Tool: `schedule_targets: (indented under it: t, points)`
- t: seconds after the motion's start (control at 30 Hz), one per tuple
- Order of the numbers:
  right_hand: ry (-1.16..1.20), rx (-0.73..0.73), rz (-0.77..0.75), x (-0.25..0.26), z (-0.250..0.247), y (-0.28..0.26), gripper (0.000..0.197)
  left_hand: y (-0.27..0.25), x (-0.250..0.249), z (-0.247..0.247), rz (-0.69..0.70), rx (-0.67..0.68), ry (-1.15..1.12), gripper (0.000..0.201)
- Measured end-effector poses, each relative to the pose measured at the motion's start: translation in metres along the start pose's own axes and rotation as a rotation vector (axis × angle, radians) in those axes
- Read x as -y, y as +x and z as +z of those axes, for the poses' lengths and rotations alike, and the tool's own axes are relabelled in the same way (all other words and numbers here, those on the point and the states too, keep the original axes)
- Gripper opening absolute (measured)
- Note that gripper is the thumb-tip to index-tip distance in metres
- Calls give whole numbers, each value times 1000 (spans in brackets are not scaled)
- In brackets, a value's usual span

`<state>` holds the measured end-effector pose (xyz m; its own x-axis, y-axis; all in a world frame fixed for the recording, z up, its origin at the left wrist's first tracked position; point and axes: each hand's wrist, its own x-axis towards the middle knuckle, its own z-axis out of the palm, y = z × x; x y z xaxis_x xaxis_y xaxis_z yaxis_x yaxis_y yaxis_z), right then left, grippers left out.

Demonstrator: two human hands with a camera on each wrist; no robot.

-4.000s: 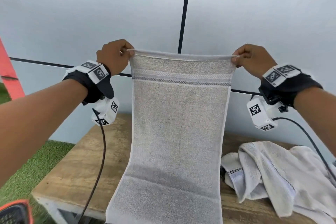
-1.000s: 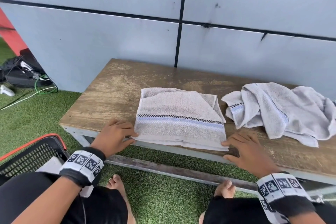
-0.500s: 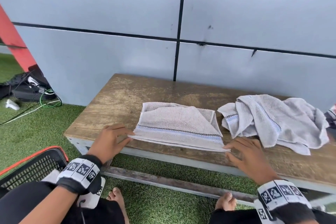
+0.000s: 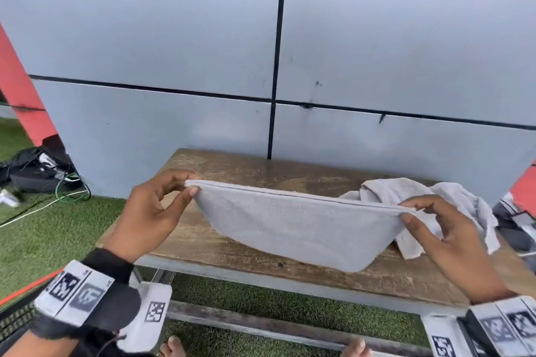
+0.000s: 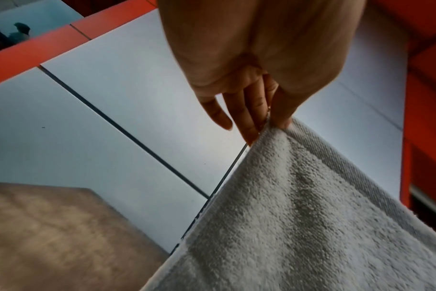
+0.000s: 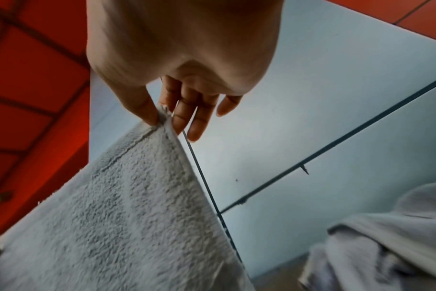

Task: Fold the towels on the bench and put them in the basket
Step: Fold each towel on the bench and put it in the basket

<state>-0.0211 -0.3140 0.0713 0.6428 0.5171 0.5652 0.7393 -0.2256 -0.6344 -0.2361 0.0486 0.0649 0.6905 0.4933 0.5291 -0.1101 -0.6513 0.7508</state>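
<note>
The folded grey towel (image 4: 295,229) is held up in the air above the front half of the wooden worktop (image 4: 240,255), stretched level between two hands so that its doubled top edge runs straight from one to the other and its body sags in a curve towards the wood. Its left corner is pinched between the thumb and fingertips of the left hand (image 4: 150,211), the remaining fingers being spread loosely above. Its right corner is pinched in the same way by the right hand (image 4: 452,238). White tagged bands are worn on both wrists. At the lower left, a strip of the orange-rimmed black basket (image 4: 17,307) is seen on the green artificial grass (image 4: 58,229). Further back on the right of the worktop, a crumpled pile of towels (image 4: 452,197) is lying unfolded. Behind the worktop, a pale grey panelled wall (image 4: 377,38) with dark seams is seen, with tangled cables (image 4: 43,174) at its foot on the left.
</note>
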Motion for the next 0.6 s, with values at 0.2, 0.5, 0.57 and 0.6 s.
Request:
schedule_targets:
  t: [0.2,0.5,0.57,0.6]
  points:
    - [115,-36,-13,15,-8,16,13,10,-21,-3,16,9,-38,16]
    - [-44,63,109,-59,38,58,19,55,31,32,-55,103,119,27]
    - [-65,46,117,-68,47,76,24,72,40,38,-56,93,155,25]
    - [-81,37,115,-72,51,86,25,81,46,41,-56,87,167,20]
